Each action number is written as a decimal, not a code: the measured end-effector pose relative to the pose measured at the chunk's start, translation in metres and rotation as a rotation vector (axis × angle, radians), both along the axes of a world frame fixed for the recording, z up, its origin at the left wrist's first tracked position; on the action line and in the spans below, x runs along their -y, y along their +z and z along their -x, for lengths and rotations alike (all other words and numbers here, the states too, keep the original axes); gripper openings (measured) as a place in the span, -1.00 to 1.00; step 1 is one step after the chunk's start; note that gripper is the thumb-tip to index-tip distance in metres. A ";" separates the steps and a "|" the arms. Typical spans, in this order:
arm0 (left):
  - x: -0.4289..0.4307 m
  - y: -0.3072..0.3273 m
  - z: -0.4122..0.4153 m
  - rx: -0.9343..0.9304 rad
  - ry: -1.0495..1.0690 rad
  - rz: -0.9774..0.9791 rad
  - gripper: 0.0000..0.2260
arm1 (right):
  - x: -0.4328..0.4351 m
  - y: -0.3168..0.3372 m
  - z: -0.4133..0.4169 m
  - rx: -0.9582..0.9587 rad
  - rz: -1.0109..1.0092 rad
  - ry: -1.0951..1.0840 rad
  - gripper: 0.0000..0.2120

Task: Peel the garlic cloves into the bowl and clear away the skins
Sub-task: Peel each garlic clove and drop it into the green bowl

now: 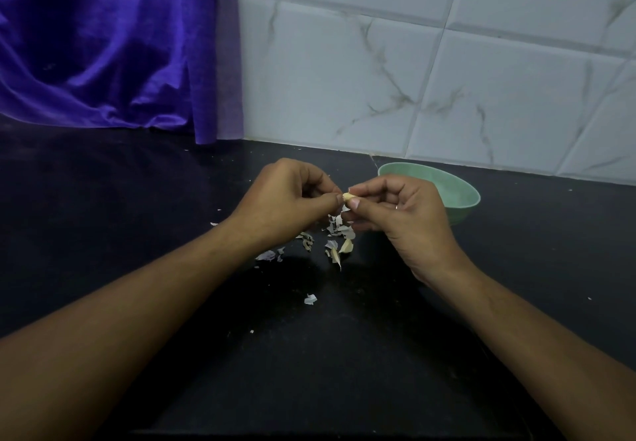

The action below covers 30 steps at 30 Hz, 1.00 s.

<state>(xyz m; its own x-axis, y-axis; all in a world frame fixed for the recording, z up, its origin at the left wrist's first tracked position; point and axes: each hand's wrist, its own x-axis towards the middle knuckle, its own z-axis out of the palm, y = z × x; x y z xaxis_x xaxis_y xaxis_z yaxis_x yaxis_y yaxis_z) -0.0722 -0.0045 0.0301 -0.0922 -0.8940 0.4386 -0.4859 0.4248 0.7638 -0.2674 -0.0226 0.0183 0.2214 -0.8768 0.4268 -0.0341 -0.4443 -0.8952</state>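
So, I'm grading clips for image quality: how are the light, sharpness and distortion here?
Head view: dim, bluish, even light, no harsh glare; the dark counter swallows shadows, yet the pale skins and the clove pinched by left hand and right hand read clearly; tile lines on the wall lean and look slightly bowed, wide-angle style.

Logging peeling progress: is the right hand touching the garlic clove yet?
Touching. The head view shows the right hand pinching the garlic clove between its thumb and forefinger.
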 end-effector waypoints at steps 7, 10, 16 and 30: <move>-0.002 -0.002 0.006 -0.095 0.044 -0.020 -0.88 | -0.002 0.000 -0.002 0.033 -0.002 0.018 -0.93; -0.003 -0.001 0.006 -0.088 0.046 -0.004 -0.89 | -0.001 0.000 -0.002 0.039 -0.015 0.035 -0.93; -0.001 0.000 0.004 -0.096 0.047 -0.030 -0.90 | 0.001 0.001 -0.001 0.023 -0.039 0.084 -0.88; 0.001 0.000 0.002 -0.213 -0.103 -0.167 -0.83 | 0.003 0.001 0.001 0.031 -0.047 0.107 -0.83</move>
